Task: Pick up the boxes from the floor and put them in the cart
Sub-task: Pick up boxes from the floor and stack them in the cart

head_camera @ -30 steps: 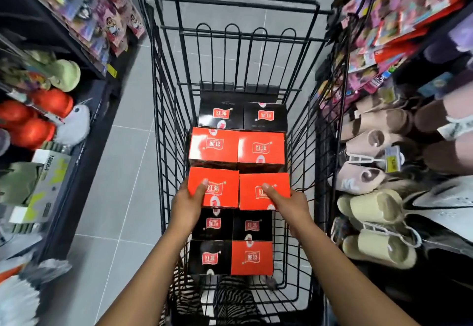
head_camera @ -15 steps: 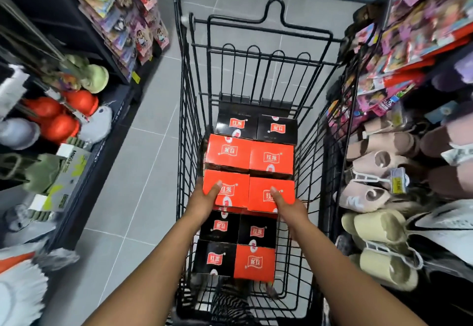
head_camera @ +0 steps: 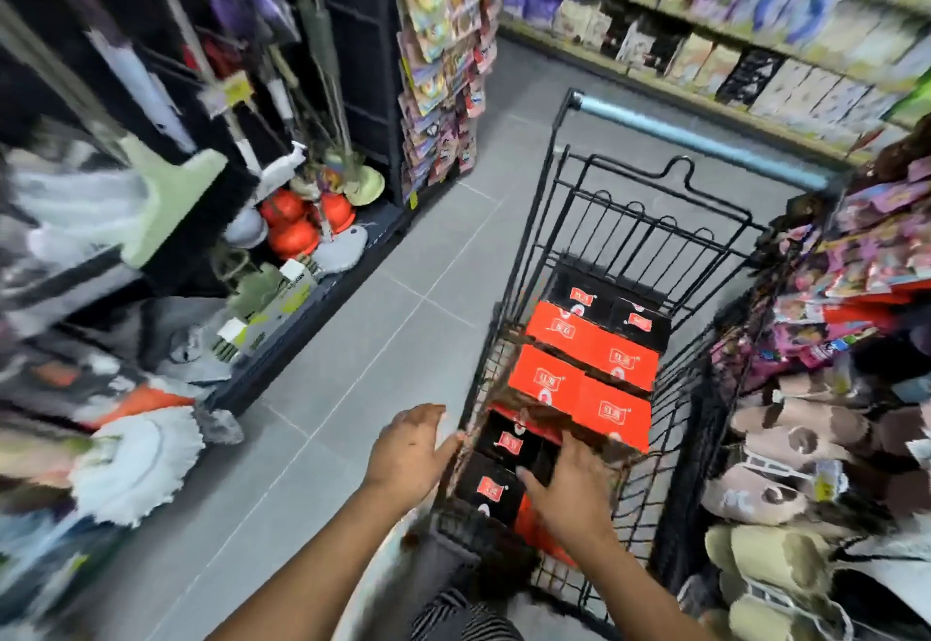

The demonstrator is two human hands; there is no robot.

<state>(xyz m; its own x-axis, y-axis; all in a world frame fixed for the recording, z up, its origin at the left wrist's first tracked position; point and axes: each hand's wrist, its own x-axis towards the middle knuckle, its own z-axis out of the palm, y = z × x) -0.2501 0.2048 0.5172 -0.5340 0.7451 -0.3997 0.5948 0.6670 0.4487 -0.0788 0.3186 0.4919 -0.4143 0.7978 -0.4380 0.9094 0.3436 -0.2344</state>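
Observation:
A black wire cart (head_camera: 594, 217) with a blue handle (head_camera: 695, 144) stands in the aisle, filled with stacked red boxes (head_camera: 579, 383) and black boxes (head_camera: 496, 484). My left hand (head_camera: 408, 454) hovers outside the cart's near left rim, fingers apart and empty. My right hand (head_camera: 569, 484) is over the near black boxes inside the cart, fingers spread, holding nothing. The picture is blurred by motion. No box on the floor is in view.
Grey tiled floor (head_camera: 362, 368) stretches left of the cart. Mops, brushes and red plungers (head_camera: 297, 227) fill the left shelf. Slippers (head_camera: 786, 444) and hanging packets crowd the right rack, close against the cart. A shelf of packaged goods (head_camera: 755, 10) runs across the back.
Both hands have let go of the two red boxes and pulled back toward the cart's near end. My view has swung up and to the left.

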